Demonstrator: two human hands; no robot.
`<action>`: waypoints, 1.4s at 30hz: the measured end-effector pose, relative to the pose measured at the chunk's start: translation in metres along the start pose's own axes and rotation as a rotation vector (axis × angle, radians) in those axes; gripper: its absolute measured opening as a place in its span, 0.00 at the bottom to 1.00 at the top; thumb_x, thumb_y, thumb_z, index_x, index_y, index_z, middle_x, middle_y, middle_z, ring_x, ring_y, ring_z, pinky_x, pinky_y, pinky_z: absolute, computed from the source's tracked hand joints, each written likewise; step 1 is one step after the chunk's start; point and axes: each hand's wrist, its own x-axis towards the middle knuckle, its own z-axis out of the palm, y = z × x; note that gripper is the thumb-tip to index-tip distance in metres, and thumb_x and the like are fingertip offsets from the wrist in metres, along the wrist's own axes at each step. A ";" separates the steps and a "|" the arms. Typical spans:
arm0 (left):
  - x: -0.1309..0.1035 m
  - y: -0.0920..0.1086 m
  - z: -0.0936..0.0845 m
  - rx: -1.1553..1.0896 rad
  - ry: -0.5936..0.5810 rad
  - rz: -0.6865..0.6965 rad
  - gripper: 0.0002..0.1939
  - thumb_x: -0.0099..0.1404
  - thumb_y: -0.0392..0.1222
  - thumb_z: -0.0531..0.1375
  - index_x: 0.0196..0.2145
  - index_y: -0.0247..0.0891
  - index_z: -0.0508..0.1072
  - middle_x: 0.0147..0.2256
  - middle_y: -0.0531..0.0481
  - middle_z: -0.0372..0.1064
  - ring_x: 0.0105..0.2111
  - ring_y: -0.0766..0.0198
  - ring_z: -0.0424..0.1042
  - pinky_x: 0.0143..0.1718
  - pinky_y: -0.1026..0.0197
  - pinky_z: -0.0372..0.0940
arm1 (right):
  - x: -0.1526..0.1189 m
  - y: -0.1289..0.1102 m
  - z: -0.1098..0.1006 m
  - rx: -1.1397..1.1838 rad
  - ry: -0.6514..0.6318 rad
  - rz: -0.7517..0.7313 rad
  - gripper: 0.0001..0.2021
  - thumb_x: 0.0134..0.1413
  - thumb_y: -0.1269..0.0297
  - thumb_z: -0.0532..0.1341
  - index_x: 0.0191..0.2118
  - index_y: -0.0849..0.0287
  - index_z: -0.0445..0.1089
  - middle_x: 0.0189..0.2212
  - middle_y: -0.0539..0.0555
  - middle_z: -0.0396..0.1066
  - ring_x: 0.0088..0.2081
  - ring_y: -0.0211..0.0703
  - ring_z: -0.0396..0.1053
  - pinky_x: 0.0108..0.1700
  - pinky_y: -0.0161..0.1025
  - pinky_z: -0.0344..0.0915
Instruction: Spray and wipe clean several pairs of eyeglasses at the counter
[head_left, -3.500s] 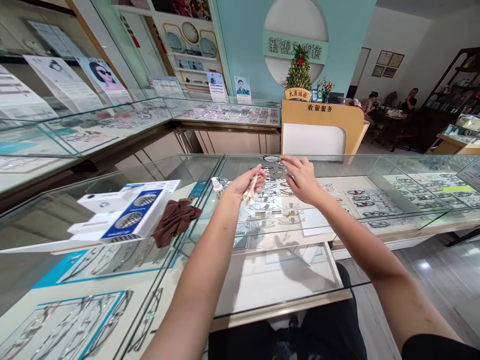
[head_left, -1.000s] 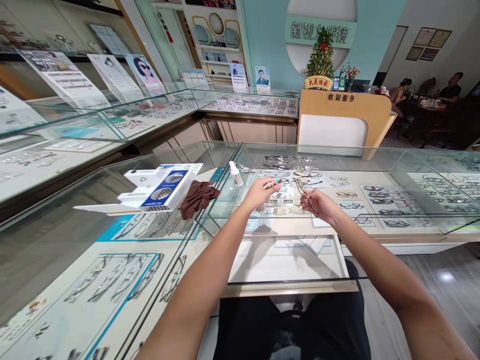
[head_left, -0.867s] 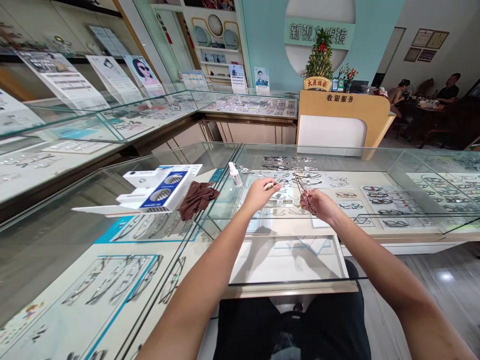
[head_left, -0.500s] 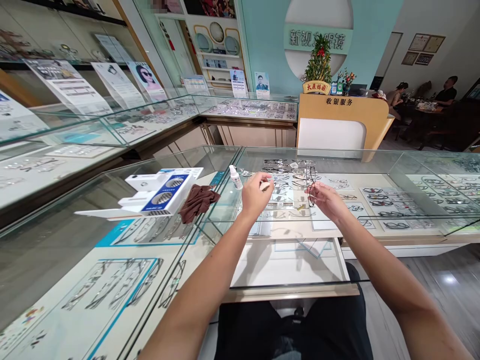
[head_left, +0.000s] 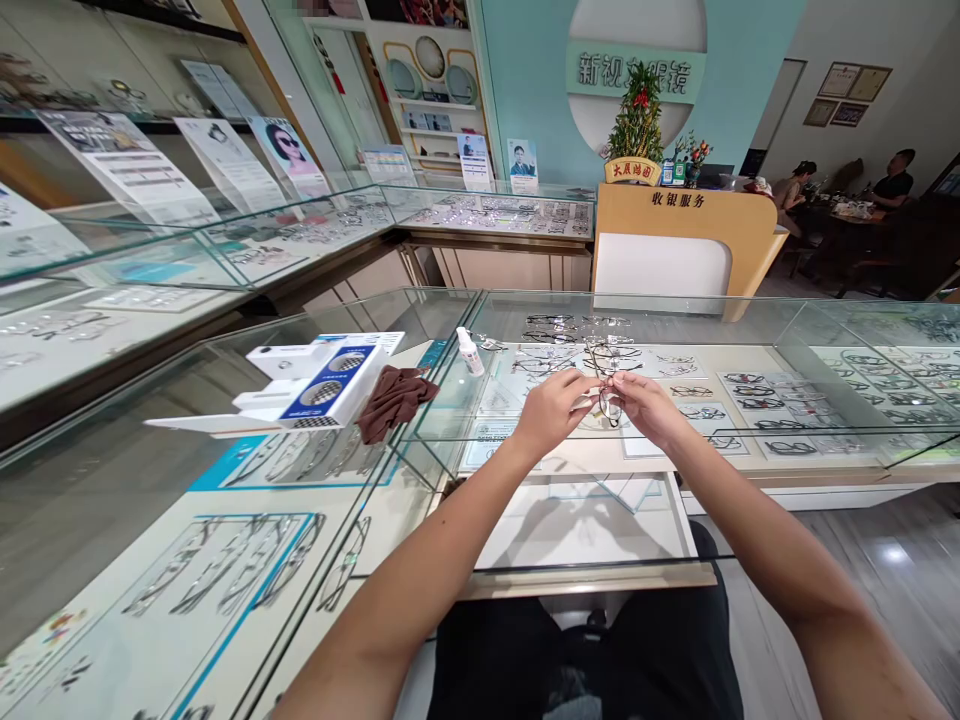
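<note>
A pair of dark-rimmed eyeglasses (head_left: 610, 405) is held up on end above the glass counter. Its rim sits pinched between the thumb and fingers of my right hand (head_left: 643, 402). My left hand (head_left: 556, 408) comes in from the other side, its closed fingertips meeting the eyeglasses near the middle of the frame. A small pale piece is between those fingers, mostly hidden, and its kind is unclear. To the left on the glass stand a white spray bottle (head_left: 470, 352) and a crumpled brown cloth (head_left: 396, 402).
An opened blue-and-white box (head_left: 334, 388) lies beside the cloth. Beneath the glass counter top (head_left: 697, 322) are rows of eyeglasses (head_left: 750, 392). A drawer (head_left: 577, 575) is pulled out below my hands. Farther off stand a wooden service desk (head_left: 686, 225) and seated people.
My left hand has moved right, up to the eyeglasses. My right hand has shifted slightly left, and the eyeglasses have turned and come between both hands.
</note>
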 end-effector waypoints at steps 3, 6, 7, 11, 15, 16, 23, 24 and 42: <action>0.001 -0.002 0.000 0.026 -0.009 -0.009 0.15 0.79 0.51 0.57 0.51 0.42 0.80 0.41 0.45 0.76 0.41 0.56 0.76 0.41 0.58 0.68 | -0.001 0.000 0.001 -0.011 0.012 0.001 0.19 0.40 0.47 0.81 0.29 0.54 0.77 0.32 0.49 0.77 0.38 0.40 0.71 0.45 0.40 0.63; 0.002 -0.002 -0.001 0.036 -0.025 -0.034 0.19 0.80 0.54 0.54 0.48 0.42 0.81 0.41 0.44 0.77 0.42 0.56 0.76 0.40 0.59 0.67 | -0.003 -0.003 0.001 -0.011 0.034 -0.023 0.19 0.39 0.48 0.81 0.30 0.53 0.77 0.34 0.50 0.77 0.40 0.42 0.72 0.45 0.40 0.65; 0.002 -0.001 -0.001 0.033 -0.032 -0.046 0.19 0.80 0.54 0.54 0.47 0.42 0.81 0.41 0.44 0.77 0.42 0.56 0.76 0.40 0.58 0.66 | -0.004 -0.005 0.000 -0.009 0.039 -0.035 0.19 0.40 0.47 0.81 0.30 0.52 0.77 0.34 0.50 0.77 0.40 0.42 0.72 0.45 0.40 0.66; 0.003 -0.001 -0.003 0.010 -0.035 -0.087 0.20 0.80 0.55 0.54 0.43 0.42 0.81 0.40 0.45 0.77 0.41 0.56 0.75 0.41 0.57 0.66 | -0.004 -0.013 -0.004 0.019 0.078 -0.099 0.17 0.45 0.48 0.79 0.31 0.51 0.77 0.34 0.50 0.76 0.40 0.44 0.72 0.45 0.43 0.68; 0.004 -0.002 -0.002 -0.005 -0.033 -0.124 0.18 0.80 0.52 0.55 0.40 0.42 0.80 0.39 0.45 0.78 0.41 0.56 0.75 0.40 0.57 0.65 | -0.004 -0.021 -0.008 0.084 0.149 -0.143 0.14 0.47 0.52 0.78 0.32 0.50 0.76 0.38 0.52 0.78 0.46 0.48 0.74 0.49 0.45 0.69; 0.004 -0.002 -0.002 -0.009 -0.034 -0.127 0.17 0.80 0.51 0.56 0.40 0.42 0.80 0.39 0.45 0.78 0.41 0.56 0.75 0.40 0.57 0.65 | -0.005 -0.023 -0.008 0.096 0.158 -0.143 0.14 0.47 0.53 0.78 0.33 0.50 0.75 0.39 0.52 0.78 0.47 0.48 0.74 0.50 0.45 0.70; 0.006 0.003 -0.002 -0.091 -0.042 -0.111 0.14 0.78 0.49 0.59 0.39 0.42 0.80 0.38 0.46 0.78 0.39 0.57 0.76 0.39 0.58 0.65 | -0.003 -0.023 -0.005 0.165 0.174 -0.151 0.14 0.45 0.56 0.80 0.33 0.50 0.76 0.44 0.51 0.81 0.51 0.46 0.76 0.52 0.43 0.71; 0.006 0.003 -0.001 -0.106 -0.041 -0.121 0.14 0.78 0.48 0.59 0.38 0.41 0.80 0.38 0.46 0.78 0.39 0.57 0.76 0.39 0.58 0.65 | -0.002 -0.023 -0.004 0.172 0.177 -0.154 0.15 0.44 0.55 0.80 0.33 0.50 0.76 0.44 0.50 0.81 0.50 0.46 0.77 0.52 0.42 0.71; 0.000 -0.041 -0.004 0.020 -0.320 -0.190 0.15 0.68 0.57 0.69 0.37 0.42 0.80 0.40 0.45 0.80 0.45 0.49 0.75 0.50 0.50 0.67 | 0.000 -0.044 0.010 -0.077 0.215 -0.332 0.20 0.48 0.45 0.77 0.32 0.49 0.69 0.41 0.52 0.81 0.49 0.48 0.75 0.52 0.44 0.70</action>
